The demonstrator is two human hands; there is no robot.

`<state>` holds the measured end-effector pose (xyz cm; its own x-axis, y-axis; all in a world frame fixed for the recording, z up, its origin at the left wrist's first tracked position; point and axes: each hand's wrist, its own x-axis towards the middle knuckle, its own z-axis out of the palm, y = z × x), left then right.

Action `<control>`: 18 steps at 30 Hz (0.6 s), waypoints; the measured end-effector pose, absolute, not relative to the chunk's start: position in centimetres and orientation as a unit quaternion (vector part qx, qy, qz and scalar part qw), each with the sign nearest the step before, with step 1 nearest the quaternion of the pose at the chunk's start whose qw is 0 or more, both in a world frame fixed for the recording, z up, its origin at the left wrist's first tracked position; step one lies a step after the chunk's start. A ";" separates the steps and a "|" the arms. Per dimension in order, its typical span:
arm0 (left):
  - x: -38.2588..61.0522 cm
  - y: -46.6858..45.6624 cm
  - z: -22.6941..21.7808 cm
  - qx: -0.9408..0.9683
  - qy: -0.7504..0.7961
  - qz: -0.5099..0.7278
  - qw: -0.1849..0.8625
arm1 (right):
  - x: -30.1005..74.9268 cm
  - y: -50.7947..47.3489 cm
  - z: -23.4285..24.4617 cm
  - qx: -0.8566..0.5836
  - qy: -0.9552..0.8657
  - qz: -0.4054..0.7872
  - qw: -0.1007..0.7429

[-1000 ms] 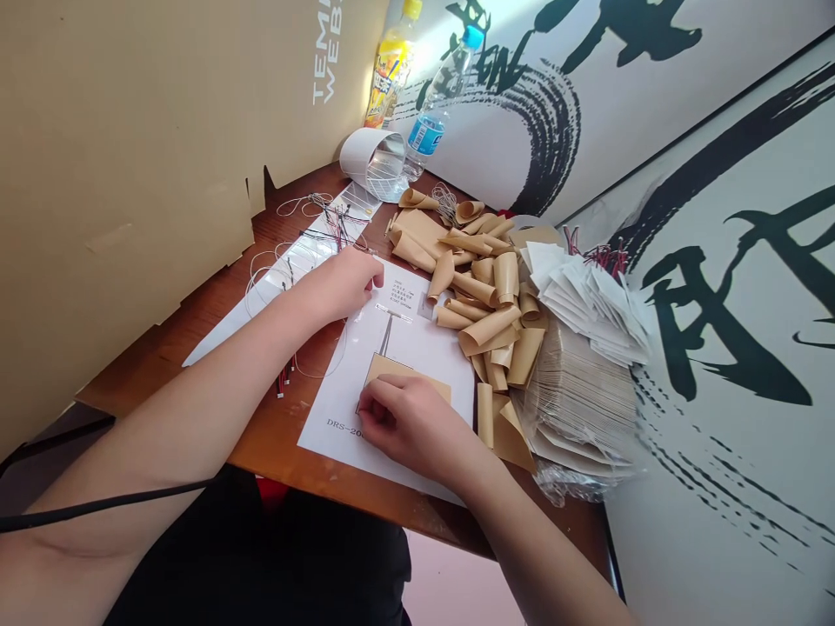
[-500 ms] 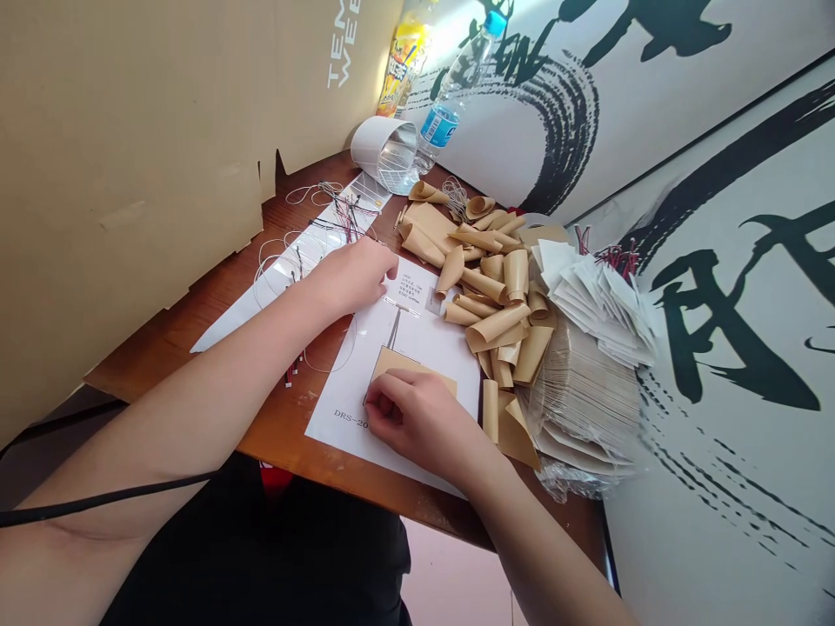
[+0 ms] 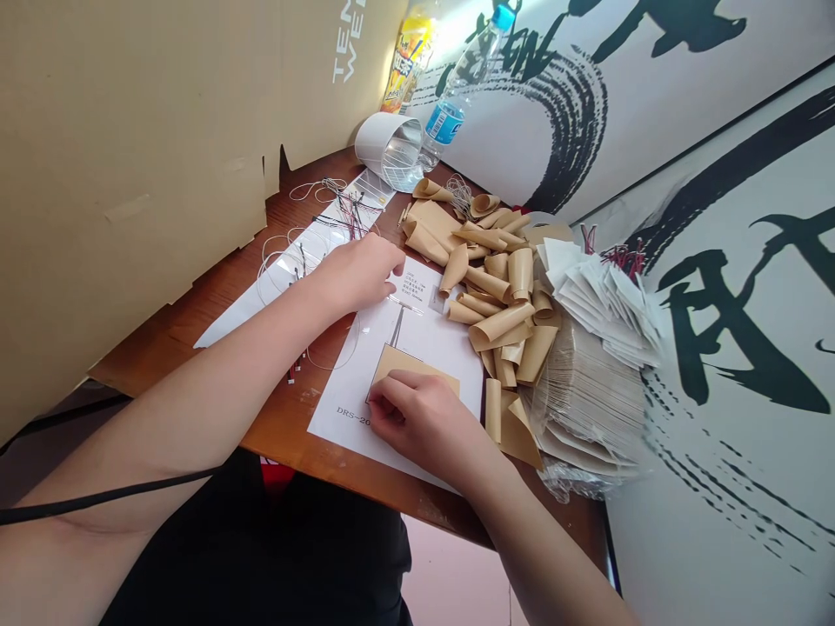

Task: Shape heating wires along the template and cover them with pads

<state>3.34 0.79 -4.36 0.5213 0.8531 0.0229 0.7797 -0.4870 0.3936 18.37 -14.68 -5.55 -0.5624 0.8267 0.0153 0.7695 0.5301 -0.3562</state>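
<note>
On the wooden tabletop [image 3: 274, 413], a white printed sheet [image 3: 345, 409] lies square before the person, with a tan card [image 3: 410, 365] on its lower half. The right hand [image 3: 421, 426] sits on that card, its fingers [image 3: 397, 387] curled over the card's left part; whether they pinch it or only press it cannot be told. The left hand [image 3: 356, 274] rests farther up, at the sheet's upper left edge, with its fingers [image 3: 391, 269] loosely bent. Nothing is clearly held there, though the hand's underside is hidden.

Just right of the sheet lies a heap of curled tan strips [image 3: 496, 291], beside a thick stack of tan cards [image 3: 587, 400] on clear plastic. White paper tags [image 3: 587, 291] lie on top of that stack. Left of the left hand, thin wires with red and black leads [image 3: 345, 217] lie across a white strip [image 3: 280, 283]. Beyond them stand a white mesh-ended cylinder [image 3: 388, 148] and a water bottle [image 3: 450, 113]. A cardboard sheet [image 3: 130, 174] walls off the left side.
</note>
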 end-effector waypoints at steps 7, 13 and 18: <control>3.3 0.8 -4.3 0.862 0.466 0.105 0.167 | 18.5 -14.8 -5.6 -0.452 -0.875 0.151 0.087; 3.3 0.7 -4.1 0.862 0.466 0.099 0.173 | 18.6 -14.7 -5.5 -0.460 -0.866 0.175 0.090; 3.4 0.7 -4.0 0.863 0.462 0.103 0.179 | 18.7 -14.6 -5.1 -0.468 -0.851 0.218 0.092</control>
